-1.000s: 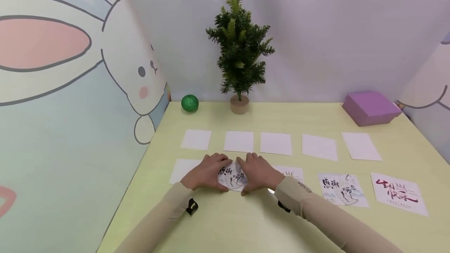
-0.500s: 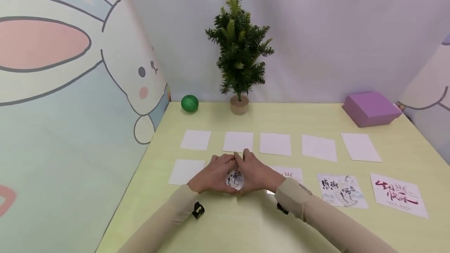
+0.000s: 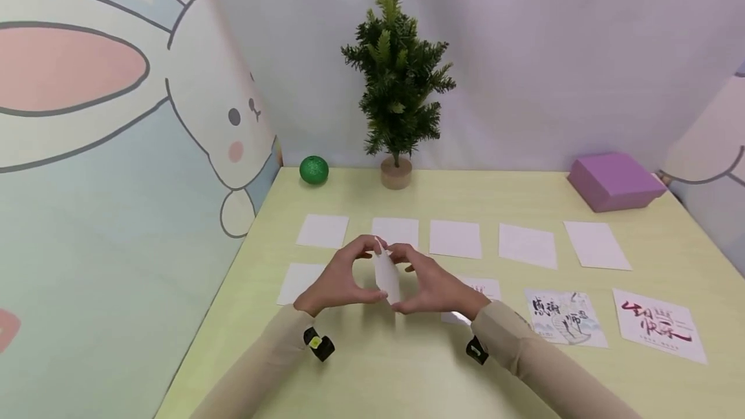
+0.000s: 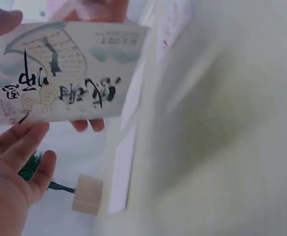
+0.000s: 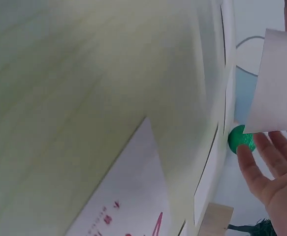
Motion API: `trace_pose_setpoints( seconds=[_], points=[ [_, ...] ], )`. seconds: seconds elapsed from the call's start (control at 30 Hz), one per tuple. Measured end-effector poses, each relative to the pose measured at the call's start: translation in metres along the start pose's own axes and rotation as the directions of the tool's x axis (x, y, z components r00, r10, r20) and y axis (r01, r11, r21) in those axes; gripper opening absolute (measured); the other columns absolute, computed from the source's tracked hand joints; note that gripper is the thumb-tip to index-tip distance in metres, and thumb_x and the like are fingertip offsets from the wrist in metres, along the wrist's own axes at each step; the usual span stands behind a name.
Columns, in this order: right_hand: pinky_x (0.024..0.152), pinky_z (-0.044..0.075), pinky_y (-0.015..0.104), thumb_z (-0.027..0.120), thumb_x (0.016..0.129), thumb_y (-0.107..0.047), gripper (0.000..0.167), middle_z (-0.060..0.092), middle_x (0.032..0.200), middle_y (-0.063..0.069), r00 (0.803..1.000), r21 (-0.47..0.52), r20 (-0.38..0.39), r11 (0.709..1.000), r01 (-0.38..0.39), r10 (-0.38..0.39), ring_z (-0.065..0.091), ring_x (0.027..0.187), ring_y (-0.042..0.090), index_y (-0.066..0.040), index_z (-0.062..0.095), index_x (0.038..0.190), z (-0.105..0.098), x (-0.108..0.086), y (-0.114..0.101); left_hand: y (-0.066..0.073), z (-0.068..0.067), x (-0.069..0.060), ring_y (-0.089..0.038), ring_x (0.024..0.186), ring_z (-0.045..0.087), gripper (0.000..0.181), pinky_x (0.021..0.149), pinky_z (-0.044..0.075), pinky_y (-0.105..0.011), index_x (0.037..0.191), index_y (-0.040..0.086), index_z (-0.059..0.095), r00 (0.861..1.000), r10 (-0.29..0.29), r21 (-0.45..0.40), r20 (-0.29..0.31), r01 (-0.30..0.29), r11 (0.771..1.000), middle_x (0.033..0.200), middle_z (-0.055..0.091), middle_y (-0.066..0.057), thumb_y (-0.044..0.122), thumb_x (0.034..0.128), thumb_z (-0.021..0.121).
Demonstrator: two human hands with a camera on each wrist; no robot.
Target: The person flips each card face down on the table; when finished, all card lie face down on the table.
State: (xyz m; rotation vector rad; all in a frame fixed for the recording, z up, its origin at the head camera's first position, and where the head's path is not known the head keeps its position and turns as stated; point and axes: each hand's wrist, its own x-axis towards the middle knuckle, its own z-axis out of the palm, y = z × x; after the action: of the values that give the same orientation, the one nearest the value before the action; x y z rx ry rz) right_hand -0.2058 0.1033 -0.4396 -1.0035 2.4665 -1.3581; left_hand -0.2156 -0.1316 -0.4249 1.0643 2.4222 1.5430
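A calligraphy-printed greeting card (image 3: 387, 278) is held upright above the table (image 3: 396, 374), gripped at its edges by the fingers and thumbs of the left hand (image 3: 339, 281) and right hand (image 3: 438, 286). Beyond, blank-faced white cards (image 3: 455, 238) are backed by a small artificial Christmas tree (image 3: 401, 76).

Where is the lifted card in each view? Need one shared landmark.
Head: card just below centre, between left hand and right hand; tree base higher up.
Left wrist: card upper left, print showing; tree base lower left.
Right wrist: card upper right, cut off; tree base bottom.
Landmark: tree base.
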Motion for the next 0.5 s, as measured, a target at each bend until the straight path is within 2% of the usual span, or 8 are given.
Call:
trace_pose_setpoints(
  seconds=[0.07,0.13,0.2,0.27,0.33,0.4,0.5],
  points=[
    [0.096,0.048,0.046,0.085,0.068,-0.025,0.087,0.052,0.129,-0.003,1.0,-0.025,0.004,1.0,0.019,-0.019,0.052,0.121,0.016,-0.015,0.036,0.139,0.005,-0.001,0.002,0.004,0.0,-0.005,-0.021,0.121,0.052,0.058,0.099,0.045,-0.053,0.113,0.012,0.049,1.0,-0.031,-0.013,0.0,0.031,0.999,0.129,0.054,-0.009,0.018,0.0689,0.087],
    [0.094,0.049,0.042,0.083,0.069,-0.026,0.076,0.053,0.126,-0.004,1.0,-0.107,0.004,0.994,0.017,-0.017,0.053,0.115,0.014,-0.014,0.042,0.133,0.007,-0.002,0.0,0.0,-0.001,-0.011,-0.021,0.125,0.051,0.057,0.1,0.044,-0.055,0.111,0.014,0.049,0.998,-0.058,-0.005,0.0,0.058,0.998,0.131,0.054,-0.009,0.018,0.0691,0.087],
    [0.091,0.049,0.038,0.08,0.068,-0.029,0.068,0.053,0.124,-0.003,1.0,-0.237,0.004,0.971,0.006,-0.006,0.054,0.109,0.014,-0.016,0.049,0.126,0.009,-0.003,-0.003,-0.005,-0.003,-0.016,-0.022,0.13,0.047,0.056,0.103,0.041,-0.055,0.11,0.015,0.049,0.996,-0.085,0.074,0.021,0.084,0.994,0.135,0.052,-0.009,0.023,0.0695,0.087],
    [0.087,0.048,0.035,0.078,0.066,-0.036,0.062,0.054,0.121,-0.002,1.0,-0.384,0.013,0.923,0.0,0.006,0.054,0.103,0.014,-0.018,0.054,0.12,0.012,-0.003,-0.005,-0.012,-0.005,-0.02,-0.021,0.135,0.04,0.054,0.104,0.036,-0.057,0.107,0.02,0.051,0.994,-0.098,0.208,0.048,0.086,0.974,0.139,0.048,-0.008,0.032,0.0687,0.087],
    [0.084,0.047,0.035,0.076,0.064,-0.041,0.061,0.055,0.117,0.001,1.0,-0.509,0.028,0.861,0.009,0.007,0.054,0.099,0.016,-0.018,0.057,0.117,0.017,-0.002,-0.003,-0.02,-0.004,-0.023,-0.023,0.139,0.032,0.052,0.104,0.032,-0.057,0.105,0.024,0.053,0.989,-0.121,0.362,0.088,0.081,0.929,0.143,0.044,-0.009,0.04,0.0674,0.086],
    [0.084,0.045,0.036,0.076,0.063,-0.046,0.061,0.057,0.113,0.003,0.998,-0.591,0.052,0.806,0.015,0.019,0.053,0.097,0.018,-0.017,0.06,0.114,0.023,-0.001,0.0,-0.025,-0.002,-0.023,-0.027,0.142,0.026,0.051,0.103,0.03,-0.058,0.104,0.024,0.057,0.979,-0.148,0.491,0.142,0.06,0.869,0.145,0.041,-0.01,0.047,0.0669,0.084],
    [0.085,0.044,0.039,0.075,0.063,-0.049,0.061,0.057,0.11,0.007,0.994,-0.671,0.096,0.741,0.025,0.053,0.051,0.099,0.022,-0.015,0.062,0.112,0.029,0.002,0.003,-0.029,0.003,-0.02,-0.031,0.143,0.024,0.052,0.104,0.029,-0.059,0.105,0.024,0.06,0.957,-0.187,0.586,0.222,0.022,0.81,0.145,0.041,-0.011,0.053,0.0674,0.081]
  ],
)
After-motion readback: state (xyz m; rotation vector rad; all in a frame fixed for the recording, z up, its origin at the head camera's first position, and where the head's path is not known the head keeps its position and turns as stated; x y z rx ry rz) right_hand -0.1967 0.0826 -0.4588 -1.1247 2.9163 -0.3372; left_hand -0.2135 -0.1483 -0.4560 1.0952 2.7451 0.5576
